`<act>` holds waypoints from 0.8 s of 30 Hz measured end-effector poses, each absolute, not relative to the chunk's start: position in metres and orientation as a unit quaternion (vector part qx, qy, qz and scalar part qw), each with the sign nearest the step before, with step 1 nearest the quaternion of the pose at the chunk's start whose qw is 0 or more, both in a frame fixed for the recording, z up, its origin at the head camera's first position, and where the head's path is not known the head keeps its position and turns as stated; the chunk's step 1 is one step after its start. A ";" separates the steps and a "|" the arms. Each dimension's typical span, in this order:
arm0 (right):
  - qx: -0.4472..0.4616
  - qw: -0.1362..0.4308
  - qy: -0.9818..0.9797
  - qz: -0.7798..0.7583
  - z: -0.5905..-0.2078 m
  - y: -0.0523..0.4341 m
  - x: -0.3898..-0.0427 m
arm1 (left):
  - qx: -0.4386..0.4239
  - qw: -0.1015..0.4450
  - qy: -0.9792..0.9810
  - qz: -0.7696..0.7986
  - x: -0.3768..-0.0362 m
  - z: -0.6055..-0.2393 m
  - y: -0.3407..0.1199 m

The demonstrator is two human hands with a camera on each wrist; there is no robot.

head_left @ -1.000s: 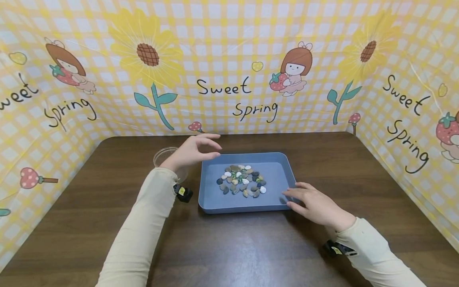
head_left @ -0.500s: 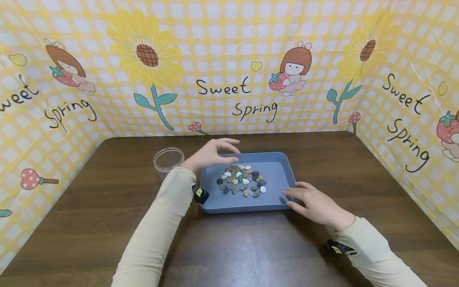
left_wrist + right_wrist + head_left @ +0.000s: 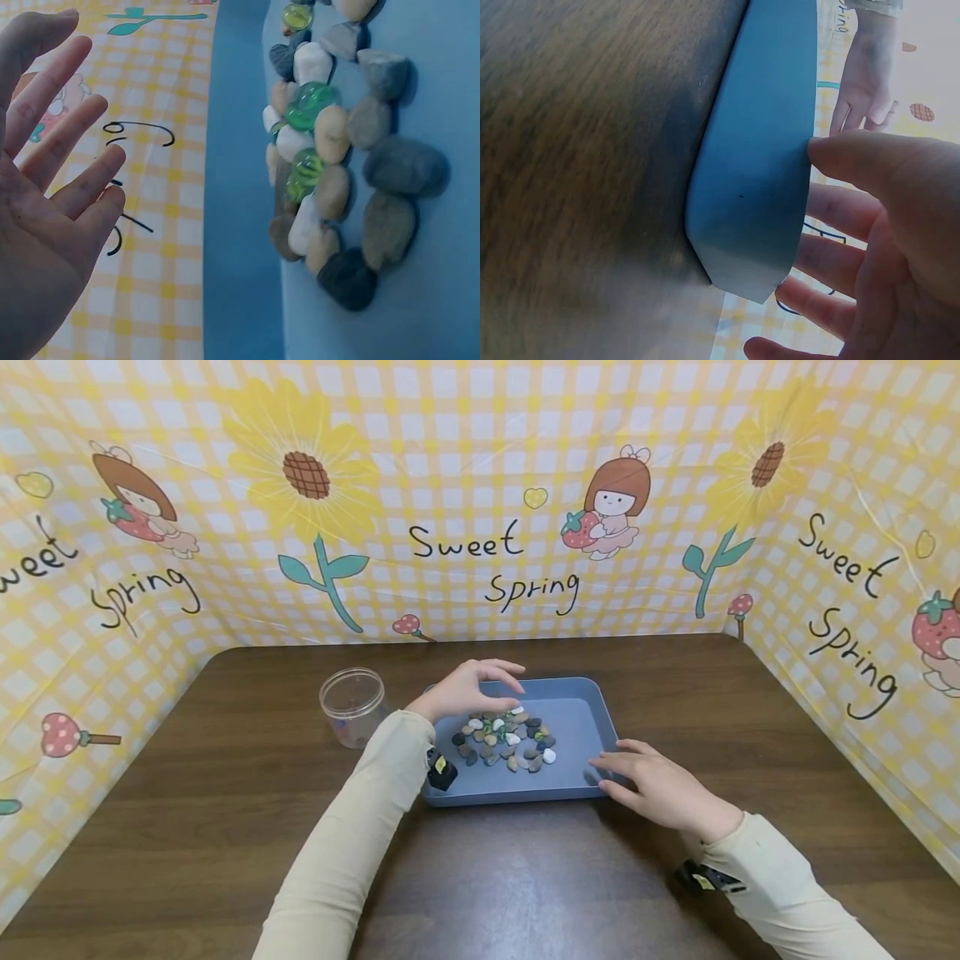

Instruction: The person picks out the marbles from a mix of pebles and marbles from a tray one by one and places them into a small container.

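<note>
My left hand [image 3: 472, 688] hovers over the far left part of a blue rectangular tray [image 3: 588, 714], thumb and fingers spread apart with nothing between them. Below it, a cluster of pebbles [image 3: 512, 763] lies in the tray: grey, brown, black and white stones. Among them the left wrist view shows green glass pieces [image 3: 312, 106]. At the tray's near right corner rests my right hand [image 3: 667, 789], its fingers reaching over the edge. In the right wrist view the thumb meets the rim and the loosely bent fingers lie beyond it, partly hidden.
A clear round jar [image 3: 352, 702] without a lid stands left of the tray; small blue and red bits show in it. The brown wooden table [image 3: 480, 877] is walled at the back and sides by a yellow checked cloth [image 3: 465, 460].
My left hand has moved right and slightly nearer, from beside the jar to above the pebbles. The jar has come into fuller view. My right hand and the tray have stayed put.
</note>
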State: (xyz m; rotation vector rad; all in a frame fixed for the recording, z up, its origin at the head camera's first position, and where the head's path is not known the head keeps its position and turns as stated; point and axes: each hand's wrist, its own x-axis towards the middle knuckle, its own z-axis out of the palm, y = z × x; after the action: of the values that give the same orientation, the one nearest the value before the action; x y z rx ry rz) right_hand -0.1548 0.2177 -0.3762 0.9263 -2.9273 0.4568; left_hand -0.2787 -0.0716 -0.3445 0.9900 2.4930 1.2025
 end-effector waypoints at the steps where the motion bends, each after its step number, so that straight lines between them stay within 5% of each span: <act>1: 0.298 0.018 -0.943 0.147 -0.376 0.218 -0.155 | 0.336 0.106 0.843 0.407 -0.279 -0.345 -0.070; 14: 0.295 0.011 -0.944 0.145 -0.375 0.218 -0.155 | 0.364 0.193 0.811 0.414 -0.283 -0.361 -0.059; 24: 0.301 0.023 -0.942 0.146 -0.375 0.217 -0.155 | 0.383 0.202 0.828 0.356 -0.283 -0.369 -0.047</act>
State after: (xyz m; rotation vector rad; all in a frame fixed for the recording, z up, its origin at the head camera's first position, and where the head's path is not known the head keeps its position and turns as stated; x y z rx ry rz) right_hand -0.1550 0.2167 -0.3748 0.9332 -2.9165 0.4521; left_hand -0.2829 -0.0473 -0.3692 1.0694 2.3123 0.9952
